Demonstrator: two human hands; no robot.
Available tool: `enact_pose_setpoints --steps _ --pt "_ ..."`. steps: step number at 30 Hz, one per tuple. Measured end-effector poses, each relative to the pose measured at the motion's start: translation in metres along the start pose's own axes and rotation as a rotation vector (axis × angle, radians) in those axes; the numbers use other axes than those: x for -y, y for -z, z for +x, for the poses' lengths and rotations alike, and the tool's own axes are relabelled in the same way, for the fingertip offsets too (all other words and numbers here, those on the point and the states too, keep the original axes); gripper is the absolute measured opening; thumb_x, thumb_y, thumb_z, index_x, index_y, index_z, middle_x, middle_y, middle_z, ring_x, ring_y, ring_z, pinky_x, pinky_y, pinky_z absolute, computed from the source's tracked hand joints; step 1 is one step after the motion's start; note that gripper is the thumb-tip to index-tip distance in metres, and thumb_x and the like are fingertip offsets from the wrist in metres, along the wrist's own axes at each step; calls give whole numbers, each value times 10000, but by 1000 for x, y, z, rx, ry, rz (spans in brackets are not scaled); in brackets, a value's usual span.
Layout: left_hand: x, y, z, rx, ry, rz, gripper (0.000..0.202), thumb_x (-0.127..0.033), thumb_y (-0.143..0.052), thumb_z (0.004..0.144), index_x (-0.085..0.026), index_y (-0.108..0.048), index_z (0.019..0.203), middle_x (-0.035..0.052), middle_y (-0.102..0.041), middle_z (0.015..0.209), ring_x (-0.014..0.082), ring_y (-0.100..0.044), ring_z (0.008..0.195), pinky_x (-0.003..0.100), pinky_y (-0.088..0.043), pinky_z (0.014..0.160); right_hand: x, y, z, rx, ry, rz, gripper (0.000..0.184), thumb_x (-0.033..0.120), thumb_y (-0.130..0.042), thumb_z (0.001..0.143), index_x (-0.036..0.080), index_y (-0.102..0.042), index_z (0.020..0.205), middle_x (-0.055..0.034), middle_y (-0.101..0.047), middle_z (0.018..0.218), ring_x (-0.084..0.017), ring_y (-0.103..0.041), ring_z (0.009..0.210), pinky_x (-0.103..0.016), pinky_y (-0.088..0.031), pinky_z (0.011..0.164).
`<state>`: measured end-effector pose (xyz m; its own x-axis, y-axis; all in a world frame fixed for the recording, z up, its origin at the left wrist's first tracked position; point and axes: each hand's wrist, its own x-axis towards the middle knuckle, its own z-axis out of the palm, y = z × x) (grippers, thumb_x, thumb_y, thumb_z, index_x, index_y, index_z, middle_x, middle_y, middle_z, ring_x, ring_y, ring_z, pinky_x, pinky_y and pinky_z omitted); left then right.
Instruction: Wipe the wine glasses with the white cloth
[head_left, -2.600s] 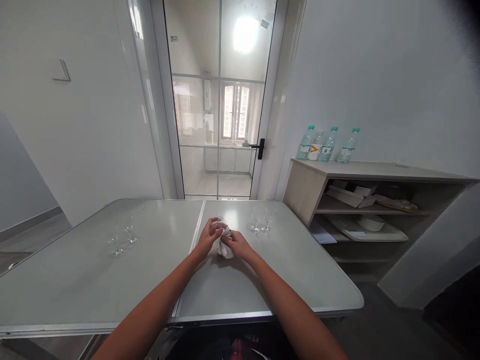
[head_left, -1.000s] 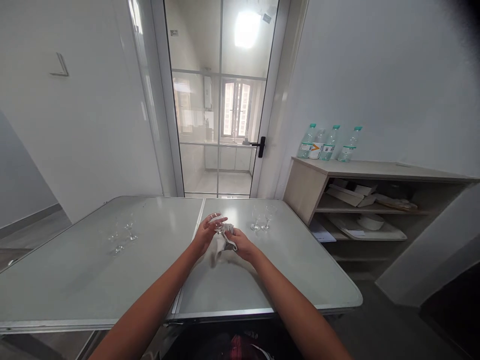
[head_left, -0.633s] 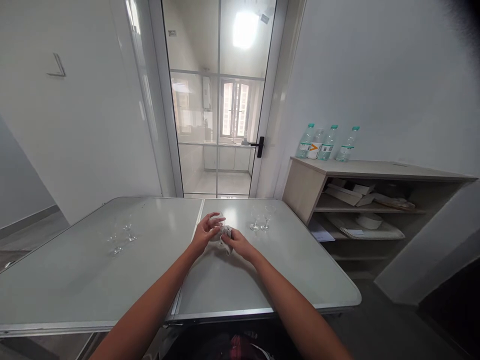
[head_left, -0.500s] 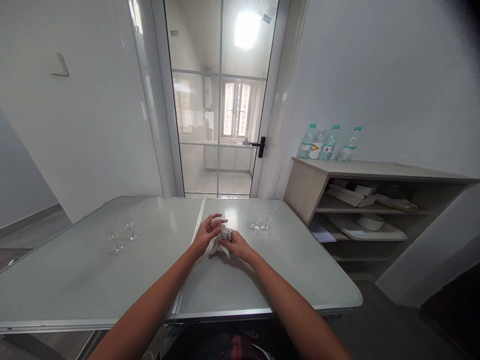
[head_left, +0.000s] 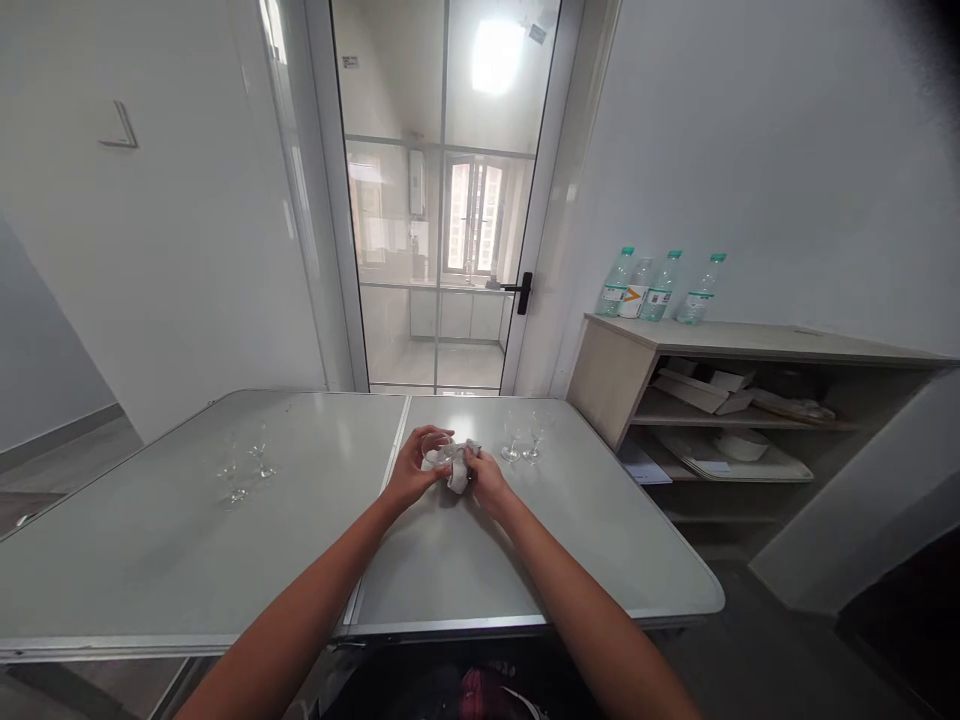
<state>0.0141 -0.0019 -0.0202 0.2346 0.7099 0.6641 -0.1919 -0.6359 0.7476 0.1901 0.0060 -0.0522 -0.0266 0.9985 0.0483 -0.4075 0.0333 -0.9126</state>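
Note:
A clear stemmed glass (head_left: 436,448) is held by its bowl in my left hand (head_left: 412,470), tipped on its side with the mouth toward the left. My right hand (head_left: 485,478) grips a crumpled white cloth (head_left: 459,478) that wraps the stem and foot end, so those parts are mostly hidden. Both hands are close together above the table. To the right stand two more stemmed glasses, a nearer glass (head_left: 511,452) and its neighbour (head_left: 532,450). Several clear glasses (head_left: 238,492) stand on the left half of the table.
The pale glass-topped table (head_left: 315,560) has a metal seam running down its middle. A low shelf unit (head_left: 611,380) adjoins its right side, with several plastic bottles (head_left: 658,288) on top. Behind the table is a glazed door with a black handle (head_left: 524,293).
The held glass has turned, its mouth swinging to the left. My right hand and the cloth have shifted slightly right, around the stem end.

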Motion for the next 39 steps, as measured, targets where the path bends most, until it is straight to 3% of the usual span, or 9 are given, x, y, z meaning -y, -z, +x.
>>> enact_pose_setpoints --steps 8,12,19,24,27,29,32,35,39 --pt "-1 -3 -4 126 -35 122 648 -325 -912 725 -239 -563 1264 147 -687 1324 280 -673 1177 473 -502 1061 -5 12 1 -80 42 -88 418 374 -922 487 154 -669 738 6 -662 673 -135 -551 600 -250 -426 571" --pt "0 -1 -4 90 -32 163 641 -315 -910 727 -242 -560 1259 146 -693 1317 298 -666 1206 481 -502 1059 -4 13 2 -143 56 -116 415 394 -899 525 159 -669 778 10 -665 686 -139 -566 609 -253 -440 582" --pt "1 -1 -4 110 -8 106 642 -322 -898 742 -241 -573 1289 140 -693 1310 293 -669 1208 481 -502 1076 -4 7 -1 -107 37 -181 439 424 -890 492 163 -675 773 -22 -701 708 -176 -612 628 -285 -483 600" --pt "-2 0 -1 -17 51 168 674 -391 -880 749 -250 -553 1321 131 -708 1287 293 -695 1164 479 -511 1042 3 10 -5 -223 111 -335 362 470 -834 613 173 -639 681 22 -614 608 -152 -536 593 -264 -414 582" --pt "-5 1 1 -171 120 248 661 -442 -860 753 -258 -563 1314 117 -716 1256 282 -715 1111 461 -529 999 10 9 -7 -300 281 -591 378 498 -718 762 199 -560 593 22 -550 619 -153 -505 615 -272 -405 618" --pt "-5 1 2 -259 195 303 643 -474 -844 757 -257 -572 1297 114 -728 1220 271 -727 1057 448 -542 961 14 6 -9 -250 413 -776 315 409 -689 789 199 -560 592 -8 -586 756 -161 -545 696 -279 -440 693" --pt "-1 1 1 -322 291 376 634 -493 -833 754 -256 -569 1279 111 -735 1179 267 -722 1026 426 -553 896 16 1 -14 -65 480 -955 40 185 -641 748 193 -650 710 -32 -601 941 -167 -600 840 -269 -468 796" --pt "4 3 0 -329 322 444 661 -490 -841 729 -267 -549 1279 108 -715 1206 279 -705 1041 394 -561 809 15 -3 -23 77 423 -1170 336 69 -582 712 227 -720 974 -32 -601 1071 -149 -615 808 -258 -473 771" --pt "7 4 -2 -326 322 484 645 -485 -829 735 -258 -533 1261 109 -703 1202 287 -698 1053 400 -555 815 21 -9 -36 313 416 -1471 551 85 -579 752 323 -689 1237 -21 -542 1402 -153 -663 857 -277 -483 783"
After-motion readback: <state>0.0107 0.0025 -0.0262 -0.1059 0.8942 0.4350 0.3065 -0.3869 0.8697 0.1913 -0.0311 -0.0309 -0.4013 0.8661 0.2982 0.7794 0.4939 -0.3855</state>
